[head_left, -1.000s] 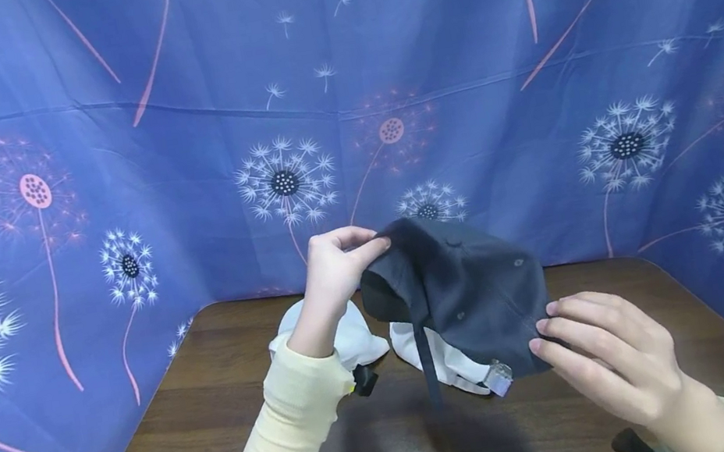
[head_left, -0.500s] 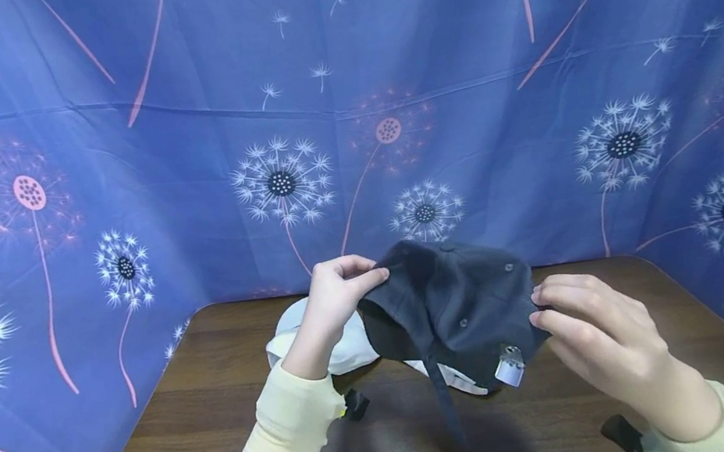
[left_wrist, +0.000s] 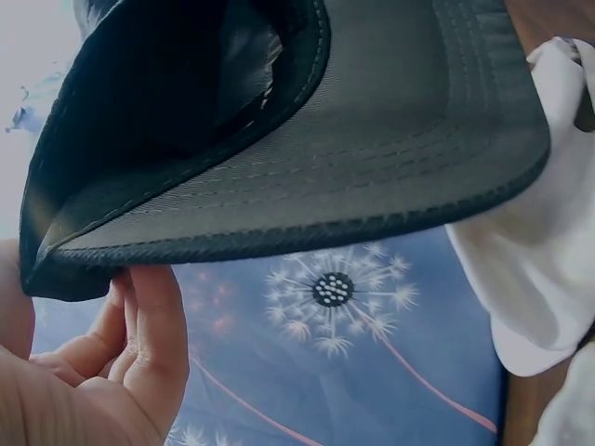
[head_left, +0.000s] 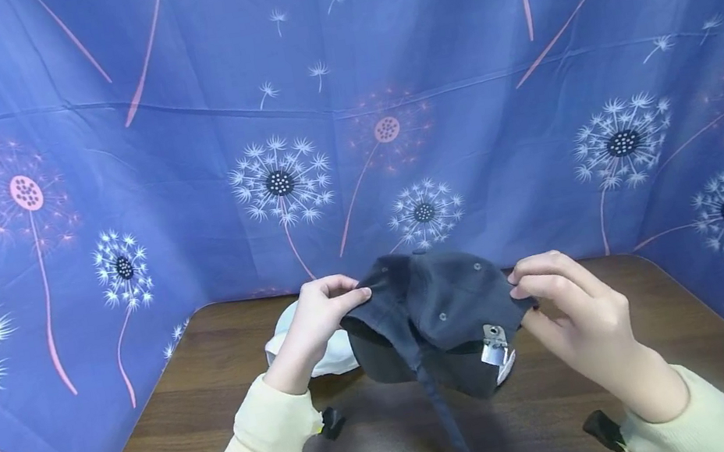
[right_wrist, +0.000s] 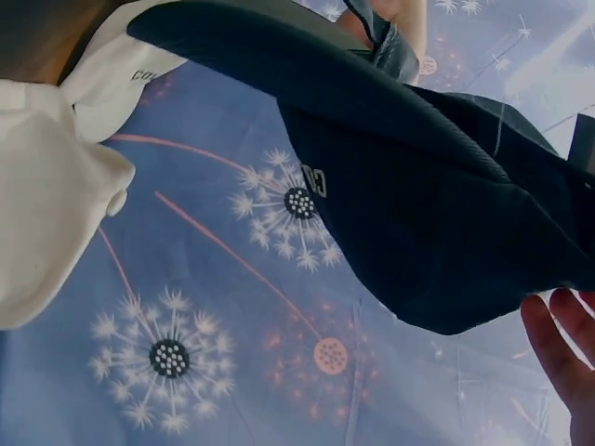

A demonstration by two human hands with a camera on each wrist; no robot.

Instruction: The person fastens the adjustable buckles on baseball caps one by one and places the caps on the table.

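A dark grey baseball cap [head_left: 451, 295] is held up over the table between both hands. My left hand [head_left: 314, 324] pinches its left edge between thumb and fingers. On the cap's other side, my right hand [head_left: 586, 321] grips the edge with its fingertips. A loose strap [head_left: 443, 415] hangs down from the cap, and a metal buckle [head_left: 493, 346] shows near its right side. The left wrist view shows the stitched underside of the brim [left_wrist: 390, 139] above the left fingers. Pale lettering [right_wrist: 314, 181] marks the cap's front in the right wrist view.
A white cap [head_left: 336, 354] lies on the wooden table [head_left: 181, 428] behind the left hand. Another white cap [right_wrist: 107, 79] shows in the right wrist view, mostly hidden in the head view. A blue dandelion-print cloth [head_left: 473, 121] hangs around the table.
Both hands have brought the dark cap lower and slightly left, tilting it so more of its brim and buckle show. It now covers most of the second white cap.
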